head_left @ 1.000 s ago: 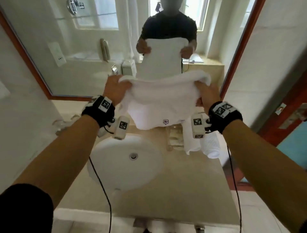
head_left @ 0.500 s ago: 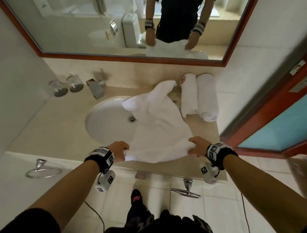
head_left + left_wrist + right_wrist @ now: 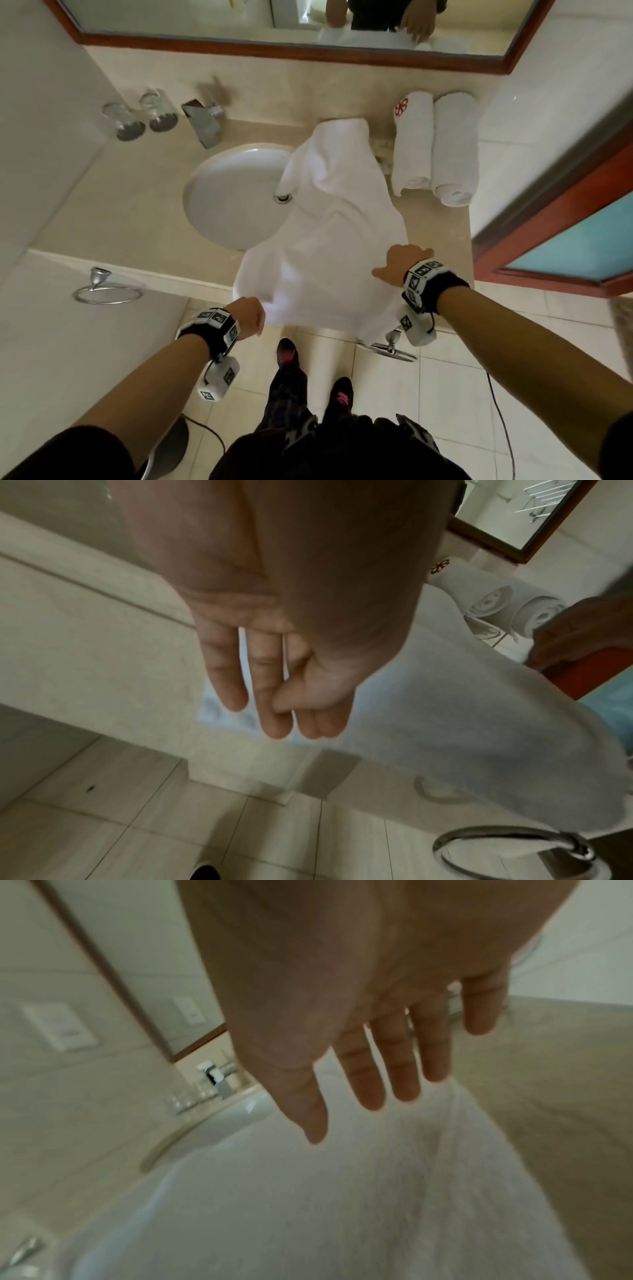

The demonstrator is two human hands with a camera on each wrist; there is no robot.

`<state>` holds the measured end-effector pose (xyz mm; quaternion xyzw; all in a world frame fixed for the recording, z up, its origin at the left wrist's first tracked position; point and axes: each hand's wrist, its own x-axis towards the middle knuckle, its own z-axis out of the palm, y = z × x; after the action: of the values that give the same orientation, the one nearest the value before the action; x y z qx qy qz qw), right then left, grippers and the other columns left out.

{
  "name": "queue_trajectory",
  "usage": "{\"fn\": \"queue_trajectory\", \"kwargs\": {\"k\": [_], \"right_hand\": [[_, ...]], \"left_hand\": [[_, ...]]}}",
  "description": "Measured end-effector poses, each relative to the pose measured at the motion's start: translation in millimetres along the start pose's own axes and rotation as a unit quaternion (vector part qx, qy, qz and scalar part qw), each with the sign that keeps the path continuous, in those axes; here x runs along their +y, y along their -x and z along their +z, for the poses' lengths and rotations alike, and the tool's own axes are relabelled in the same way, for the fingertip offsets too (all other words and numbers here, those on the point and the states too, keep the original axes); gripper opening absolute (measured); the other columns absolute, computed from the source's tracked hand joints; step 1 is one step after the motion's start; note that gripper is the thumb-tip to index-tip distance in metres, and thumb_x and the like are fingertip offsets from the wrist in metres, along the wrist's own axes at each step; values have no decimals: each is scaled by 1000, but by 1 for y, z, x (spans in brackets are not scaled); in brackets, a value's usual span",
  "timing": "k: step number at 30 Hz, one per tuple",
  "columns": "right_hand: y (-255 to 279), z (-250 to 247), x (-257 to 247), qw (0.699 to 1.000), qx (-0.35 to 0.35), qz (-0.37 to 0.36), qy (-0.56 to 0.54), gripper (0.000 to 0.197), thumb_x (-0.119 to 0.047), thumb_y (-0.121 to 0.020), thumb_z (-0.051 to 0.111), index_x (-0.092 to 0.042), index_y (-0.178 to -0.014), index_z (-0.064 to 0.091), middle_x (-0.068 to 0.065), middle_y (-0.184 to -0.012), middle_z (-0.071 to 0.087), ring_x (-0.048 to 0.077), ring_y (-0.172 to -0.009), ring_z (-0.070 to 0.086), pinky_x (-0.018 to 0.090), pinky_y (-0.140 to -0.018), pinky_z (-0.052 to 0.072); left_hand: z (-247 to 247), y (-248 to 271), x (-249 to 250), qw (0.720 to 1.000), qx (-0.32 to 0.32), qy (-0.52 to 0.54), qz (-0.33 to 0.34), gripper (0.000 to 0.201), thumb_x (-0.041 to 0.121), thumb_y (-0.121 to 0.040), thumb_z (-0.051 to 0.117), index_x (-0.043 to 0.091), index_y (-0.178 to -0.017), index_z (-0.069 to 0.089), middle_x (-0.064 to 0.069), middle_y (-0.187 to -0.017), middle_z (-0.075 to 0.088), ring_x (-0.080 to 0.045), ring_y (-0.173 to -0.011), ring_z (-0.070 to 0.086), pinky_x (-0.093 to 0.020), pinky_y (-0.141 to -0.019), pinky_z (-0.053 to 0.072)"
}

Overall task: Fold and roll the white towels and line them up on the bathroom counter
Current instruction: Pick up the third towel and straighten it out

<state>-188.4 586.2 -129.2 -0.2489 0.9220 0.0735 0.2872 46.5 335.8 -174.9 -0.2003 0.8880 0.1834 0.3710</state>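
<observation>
A loose white towel (image 3: 329,240) lies spread over the counter (image 3: 120,212) and the right part of the sink, its near edge hanging off the counter's front. My left hand (image 3: 251,315) is at the towel's near left corner; in the left wrist view its fingers (image 3: 274,723) are straight, the thumb tucked in, holding nothing. My right hand (image 3: 399,265) is over the towel's right edge with fingers (image 3: 373,1096) spread above the cloth (image 3: 308,1204). Two rolled white towels (image 3: 411,144) (image 3: 454,147) lie side by side at the back right.
A round white sink (image 3: 222,198) with a chrome faucet (image 3: 202,123) sits mid-counter, with two glasses (image 3: 125,120) at the back left. A mirror (image 3: 274,17) hangs above. Towel rings (image 3: 106,291) (image 3: 514,850) hang below the counter's front. A wood-framed door (image 3: 565,240) stands at right.
The towel went from held up in front of me to laid over the counter and sink. Both hands have let go of its near corners and opened.
</observation>
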Motion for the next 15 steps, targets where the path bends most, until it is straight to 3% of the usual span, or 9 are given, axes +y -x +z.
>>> {"fn": "queue_trajectory", "kwargs": {"k": [2,4,6,8,11,13,15], "right_hand": [[0,15,-5,998,21,-50,33,63,-55,-80,64,-20,-129,46,8,-130,45,31,-122,43,46,-103,37],[2,33,-5,997,12,-72,2,79,-48,-70,77,-25,-135,37,7,-137,35,31,-127,35,46,-102,39],[4,45,4,996,12,-75,-37,97,-47,-61,83,-29,-140,30,7,-147,23,31,-135,26,48,-107,36],[6,56,14,995,-8,-93,20,124,-51,-53,87,-32,-150,11,10,-157,0,33,-146,5,51,-117,20],[16,76,34,986,-54,-100,118,153,-50,-50,90,-32,-148,-27,11,-154,-35,34,-144,-25,59,-116,-1],[25,92,42,984,-60,-102,135,152,-48,-56,88,-32,-144,-35,11,-150,-43,35,-142,-31,62,-115,-2],[33,94,41,987,-53,-103,112,140,-60,-61,80,-33,-148,-26,9,-154,-36,34,-145,-24,60,-116,2]], "left_hand": [[11,3,-5,1000,-5,-4,-6,34,-2,-77,46,16,-64,72,6,-64,65,-13,-68,65,-14,-59,48],[14,6,-9,1000,19,-5,-21,25,6,-82,49,18,-72,69,-1,-82,72,-20,-82,68,-24,-71,53],[9,7,-12,994,94,15,-49,14,17,-86,52,18,-88,66,-3,-95,69,-24,-87,65,-31,-78,52],[-1,4,-13,968,206,119,-85,10,19,-85,56,21,-94,59,-1,-92,64,-25,-82,60,-30,-75,46],[-22,-7,-8,902,351,231,-94,21,26,-87,64,19,-103,53,2,-96,59,-25,-89,58,-35,-80,46],[-32,-19,-4,897,351,248,-104,39,32,-90,64,11,-120,50,-10,-113,58,-33,-108,55,-44,-92,45],[-35,-31,1,909,301,248,-144,51,36,-93,60,8,-131,42,-20,-127,52,-40,-120,48,-49,-98,42]]}}
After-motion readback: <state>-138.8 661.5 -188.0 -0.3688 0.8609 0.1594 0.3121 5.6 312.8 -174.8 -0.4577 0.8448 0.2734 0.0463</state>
